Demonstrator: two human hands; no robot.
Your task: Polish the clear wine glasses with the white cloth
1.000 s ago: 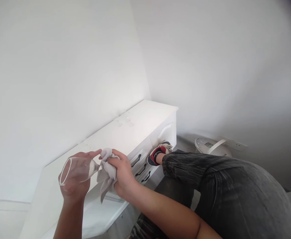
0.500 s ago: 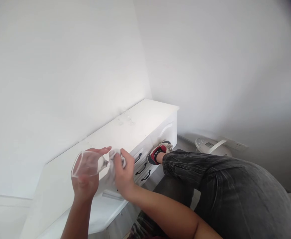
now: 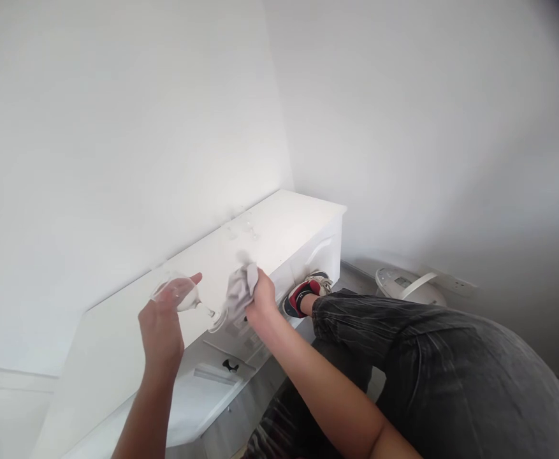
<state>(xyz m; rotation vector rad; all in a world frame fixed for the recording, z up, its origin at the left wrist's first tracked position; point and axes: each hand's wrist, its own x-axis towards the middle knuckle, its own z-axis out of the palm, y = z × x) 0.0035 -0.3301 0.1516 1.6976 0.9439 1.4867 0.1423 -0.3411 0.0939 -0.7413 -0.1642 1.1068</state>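
Observation:
My left hand (image 3: 162,325) grips the bowl of a clear wine glass (image 3: 183,296), held on its side with the stem and foot pointing right. My right hand (image 3: 260,299) is closed on a crumpled grey cloth (image 3: 239,290), just right of the glass's foot and apart from it. Both hands hover over the front of a low white cabinet (image 3: 279,226) with dark drawer handles.
More clear glasses (image 3: 241,226) stand on the cabinet top near the wall. My leg in grey jeans (image 3: 432,357) stretches right, with a red and black shoe (image 3: 303,293) by the cabinet. A white appliance (image 3: 406,284) sits on the floor in the corner.
My right hand pulled the cloth off the glass's stem and moved right and up. My left hand shifted the glass right and higher.

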